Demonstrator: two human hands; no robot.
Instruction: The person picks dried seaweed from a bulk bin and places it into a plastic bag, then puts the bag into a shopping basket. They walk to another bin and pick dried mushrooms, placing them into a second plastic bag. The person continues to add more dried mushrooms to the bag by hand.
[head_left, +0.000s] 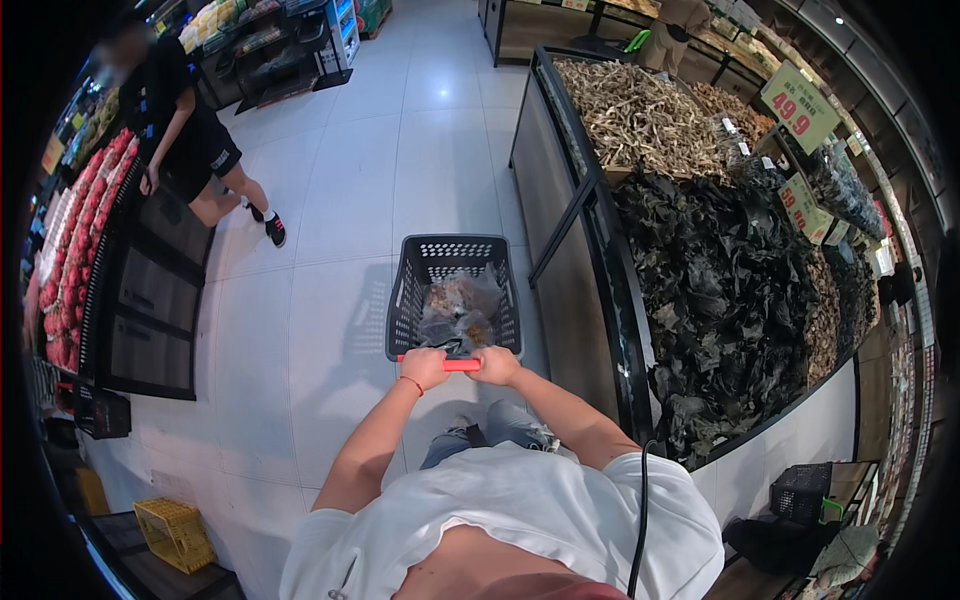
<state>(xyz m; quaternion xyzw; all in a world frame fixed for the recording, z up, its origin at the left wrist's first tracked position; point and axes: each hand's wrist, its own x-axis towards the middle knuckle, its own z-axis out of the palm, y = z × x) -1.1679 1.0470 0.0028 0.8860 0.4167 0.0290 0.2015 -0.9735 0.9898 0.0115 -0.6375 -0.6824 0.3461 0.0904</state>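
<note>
My left hand (424, 367) and my right hand (496, 364) both grip the red handle (461, 365) of a dark grey plastic shopping basket (454, 246). The left hand wraps the handle's left end, the right hand its right end, with a short stretch of red bare between them. Inside the basket lie several clear plastic bags (457, 296) with brownish dried goods in them; their exact contents cannot be made out. The basket's walls are pierced with holes. Whatever bears the basket from below is hidden.
To the right stands a wood-sided display bin (577, 315) heaped with black dried fungus (720, 300) and pale dried strips (637, 112), under price signs (802, 109). At left, a person (176, 112) stands by a rack of red fruit (71, 262). A yellow crate (174, 534) is at lower left.
</note>
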